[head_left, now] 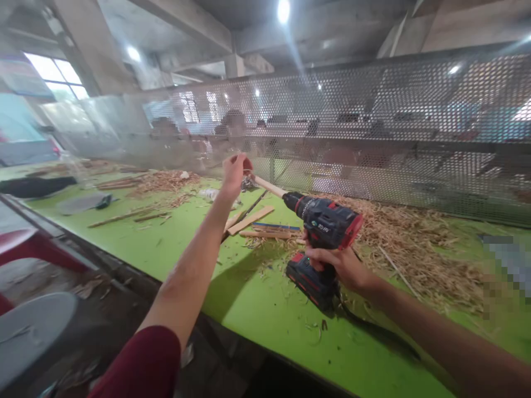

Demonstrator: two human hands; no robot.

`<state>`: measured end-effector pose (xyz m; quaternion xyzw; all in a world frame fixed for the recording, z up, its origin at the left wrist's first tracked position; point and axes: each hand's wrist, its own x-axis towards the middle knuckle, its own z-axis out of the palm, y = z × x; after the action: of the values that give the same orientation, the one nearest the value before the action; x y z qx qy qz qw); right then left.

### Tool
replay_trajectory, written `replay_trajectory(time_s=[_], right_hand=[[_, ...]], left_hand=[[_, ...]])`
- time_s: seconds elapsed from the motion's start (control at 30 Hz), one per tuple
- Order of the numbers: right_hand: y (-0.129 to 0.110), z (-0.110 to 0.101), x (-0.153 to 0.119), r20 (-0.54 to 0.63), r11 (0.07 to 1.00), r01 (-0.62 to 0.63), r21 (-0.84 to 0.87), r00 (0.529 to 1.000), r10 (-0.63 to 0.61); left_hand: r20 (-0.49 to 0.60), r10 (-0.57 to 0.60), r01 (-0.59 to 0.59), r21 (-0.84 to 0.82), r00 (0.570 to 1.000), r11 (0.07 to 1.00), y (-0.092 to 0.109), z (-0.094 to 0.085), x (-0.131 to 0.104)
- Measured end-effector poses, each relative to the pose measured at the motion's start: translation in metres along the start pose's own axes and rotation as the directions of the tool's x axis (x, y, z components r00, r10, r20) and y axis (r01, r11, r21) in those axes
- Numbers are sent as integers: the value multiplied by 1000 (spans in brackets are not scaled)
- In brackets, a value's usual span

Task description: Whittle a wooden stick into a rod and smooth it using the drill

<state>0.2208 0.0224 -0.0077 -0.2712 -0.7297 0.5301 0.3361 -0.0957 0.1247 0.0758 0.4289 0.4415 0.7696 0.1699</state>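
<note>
black drill point(326, 226), squeezed in the right hand point(329, 261) over the green table point(286, 331), holds a pale stick point(270, 187). the left hand point(234, 172) curls by the stick's tip; i cannot tell if it grips.

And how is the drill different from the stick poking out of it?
The drill is dark with red parts, while the stick is pale and plain. The drill is chunky; the stick is long and thin. The right hand grips the drill, but the left hand is by the stick's far end. Both are above the green table.
</note>
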Motion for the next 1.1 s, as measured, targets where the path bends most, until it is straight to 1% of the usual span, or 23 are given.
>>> replay_trajectory(time_s=[0.03, 0.1, 0.13, 0.2, 0.33, 0.47, 0.67, 0.8, 0.83, 0.9, 1.0, 1.1], right_hand=[[0, 0, 0, 22, 1000, -11, 18, 1000, 11], [0, -1, 0, 54, 999, -24, 38, 998, 22], [0, 0, 0, 51, 999, -26, 38, 998, 24], [-2, 0, -1, 36, 999, -32, 42, 999, 31], [-4, 2, -1, 10, 999, -34, 37, 999, 34], [-4, 1, -2, 17, 999, -53, 3, 998, 53], [-6, 0, -3, 47, 998, -65, 16, 997, 64], [-7, 1, -3, 25, 998, -66, 26, 998, 65], [-8, 1, -3, 21, 998, -66, 20, 998, 65], [-8, 1, -3, 24, 998, -69, 7, 997, 68], [-9, 2, -3, 20, 998, -54, -10, 998, 54], [-11, 5, -4, -8, 999, -37, 10, 999, 37]], left_hand=[[65, -29, 32, -43, 997, 999, -3, 0, 0], [167, -49, 69, -117, 985, 991, -11, 1, 0], [204, -49, 81, -151, 978, 985, -14, 1, 1], [241, -58, 114, -225, 969, 968, -19, 2, 4], [250, -96, 182, -352, 963, 918, -22, 1, 12], [261, -122, 211, -350, 958, 913, -18, -1, 13], [351, -65, 179, -302, 934, 937, -11, 0, 8], [323, -71, 157, -251, 944, 955, -7, 2, 6], [317, -69, 155, -255, 946, 954, -7, 2, 6], [337, -47, 156, -303, 940, 940, -9, 2, 7], [407, 11, 156, -373, 913, 915, -13, 2, 7], [428, 24, 147, -361, 903, 921, -14, 5, 6]])
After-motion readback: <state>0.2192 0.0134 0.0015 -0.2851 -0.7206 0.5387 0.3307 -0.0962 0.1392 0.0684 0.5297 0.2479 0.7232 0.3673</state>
